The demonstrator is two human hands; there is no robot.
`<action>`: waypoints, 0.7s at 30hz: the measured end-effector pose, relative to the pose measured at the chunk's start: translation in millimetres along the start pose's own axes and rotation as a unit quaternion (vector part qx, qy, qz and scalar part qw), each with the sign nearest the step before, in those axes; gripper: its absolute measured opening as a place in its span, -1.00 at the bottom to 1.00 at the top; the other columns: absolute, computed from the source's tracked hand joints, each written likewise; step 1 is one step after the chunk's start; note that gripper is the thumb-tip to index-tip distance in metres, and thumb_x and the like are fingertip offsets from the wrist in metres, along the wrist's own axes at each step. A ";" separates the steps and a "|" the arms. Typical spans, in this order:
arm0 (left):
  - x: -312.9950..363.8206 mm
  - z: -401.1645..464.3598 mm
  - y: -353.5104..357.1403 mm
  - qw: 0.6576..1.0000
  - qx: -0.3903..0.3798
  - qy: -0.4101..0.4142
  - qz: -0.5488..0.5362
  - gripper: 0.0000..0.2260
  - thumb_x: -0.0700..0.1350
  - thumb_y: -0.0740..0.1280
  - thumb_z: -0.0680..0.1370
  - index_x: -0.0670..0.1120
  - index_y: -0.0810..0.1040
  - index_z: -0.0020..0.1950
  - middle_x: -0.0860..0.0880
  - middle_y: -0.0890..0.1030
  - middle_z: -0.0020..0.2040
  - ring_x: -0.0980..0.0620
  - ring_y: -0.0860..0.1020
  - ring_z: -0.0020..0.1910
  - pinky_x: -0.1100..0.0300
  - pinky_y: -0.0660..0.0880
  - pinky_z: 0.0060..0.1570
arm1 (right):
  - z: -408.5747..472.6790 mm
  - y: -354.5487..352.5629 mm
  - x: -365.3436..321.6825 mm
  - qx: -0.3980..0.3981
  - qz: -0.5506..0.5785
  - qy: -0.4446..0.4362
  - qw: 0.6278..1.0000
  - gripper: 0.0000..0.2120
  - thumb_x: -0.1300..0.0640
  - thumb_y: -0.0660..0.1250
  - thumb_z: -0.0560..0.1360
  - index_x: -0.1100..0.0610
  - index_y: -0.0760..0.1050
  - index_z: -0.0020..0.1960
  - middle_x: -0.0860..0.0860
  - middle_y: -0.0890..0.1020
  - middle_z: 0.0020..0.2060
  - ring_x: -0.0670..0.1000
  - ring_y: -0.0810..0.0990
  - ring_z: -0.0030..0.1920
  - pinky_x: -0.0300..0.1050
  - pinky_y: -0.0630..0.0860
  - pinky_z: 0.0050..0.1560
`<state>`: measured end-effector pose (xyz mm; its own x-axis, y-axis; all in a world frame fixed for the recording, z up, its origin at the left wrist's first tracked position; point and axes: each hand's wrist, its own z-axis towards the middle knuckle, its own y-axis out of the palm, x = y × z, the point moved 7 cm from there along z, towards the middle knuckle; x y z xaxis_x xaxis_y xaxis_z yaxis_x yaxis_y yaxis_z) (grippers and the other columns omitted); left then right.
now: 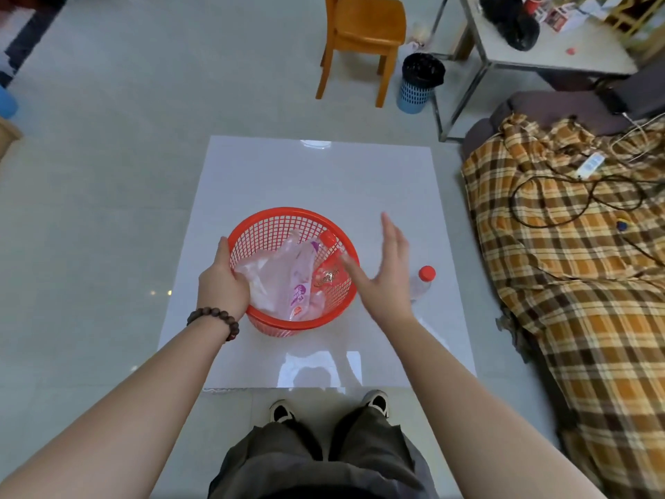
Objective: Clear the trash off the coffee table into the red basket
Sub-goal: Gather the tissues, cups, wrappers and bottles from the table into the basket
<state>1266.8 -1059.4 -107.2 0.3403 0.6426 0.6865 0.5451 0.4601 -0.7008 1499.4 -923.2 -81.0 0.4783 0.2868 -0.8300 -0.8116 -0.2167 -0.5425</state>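
The red basket [273,225] stands on the white coffee table [316,178], left of its middle. Inside it lie a clear plastic bag [266,275], a bottle with a purple label [300,282] and a red-capped bottle with a red label [329,268]. My left hand [221,282] grips the basket's left rim. Just right of the basket, my right hand [387,275] hovers open with flat fingers and holds nothing. Behind that hand a clear bottle with a red cap [424,280] lies on the table, partly hidden.
A sofa under an orange plaid cover [575,253] with cables and a remote runs along the right. Beyond the table stand a wooden chair [363,34], a blue bin with a black liner [419,82] and a cluttered side table [561,48]. My feet [329,406] are at the table's near edge.
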 end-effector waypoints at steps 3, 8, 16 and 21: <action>8.6 -7.8 12.2 1.000 0.003 0.006 0.002 -0.49 -0.24 0.14 0.55 -0.02 0.15 0.49 -0.16 0.55 0.13 -0.10 0.50 -0.04 0.14 0.42 -0.08 | 6.6 -34.8 57.8 0.011 -0.065 0.068 0.996 -0.20 -0.18 0.38 0.42 -0.11 0.03 0.50 0.10 0.16 0.47 0.05 0.13 0.46 0.06 0.20 0.43; 20.4 -24.5 42.1 0.999 0.022 -0.029 0.009 -0.49 -0.19 0.16 0.55 -0.01 0.14 0.49 -0.12 0.55 0.12 -0.13 0.52 0.00 0.08 0.45 -0.03 | 23.2 -53.7 141.1 -0.072 -0.166 0.101 0.978 -0.21 -0.20 0.36 0.41 -0.16 0.01 0.50 0.08 0.07 0.51 0.14 0.11 0.47 0.14 0.18 0.43; 35.6 -87.6 83.4 0.987 0.110 -0.113 0.034 -0.48 -0.23 0.16 0.53 -0.01 0.18 0.48 -0.01 0.48 -0.12 -0.01 0.43 -0.21 0.16 0.36 -0.15 | 36.9 -26.8 213.8 -0.289 -0.198 0.041 0.936 -0.53 0.13 0.23 0.54 -0.15 0.22 0.39 0.03 0.08 0.49 0.14 0.19 0.44 0.03 0.29 0.35; 38.5 -121.2 94.8 0.980 0.142 -0.133 0.051 -0.49 -0.27 0.15 0.52 -0.03 0.21 0.47 -0.07 0.51 -0.07 -0.02 0.40 -0.20 0.17 0.34 -0.14 | 49.6 -35.9 209.2 -0.304 -0.143 0.022 0.942 -0.69 0.25 0.12 0.56 0.02 0.35 0.26 0.07 0.34 0.30 0.13 0.43 0.20 0.01 0.44 0.18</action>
<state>1424.4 -1065.2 -123.8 0.1498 0.8138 0.5614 0.2703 0.5125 -0.8150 1612.0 -809.1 -228.8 0.6723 0.3779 -0.6366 -0.3116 -0.6355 -0.7064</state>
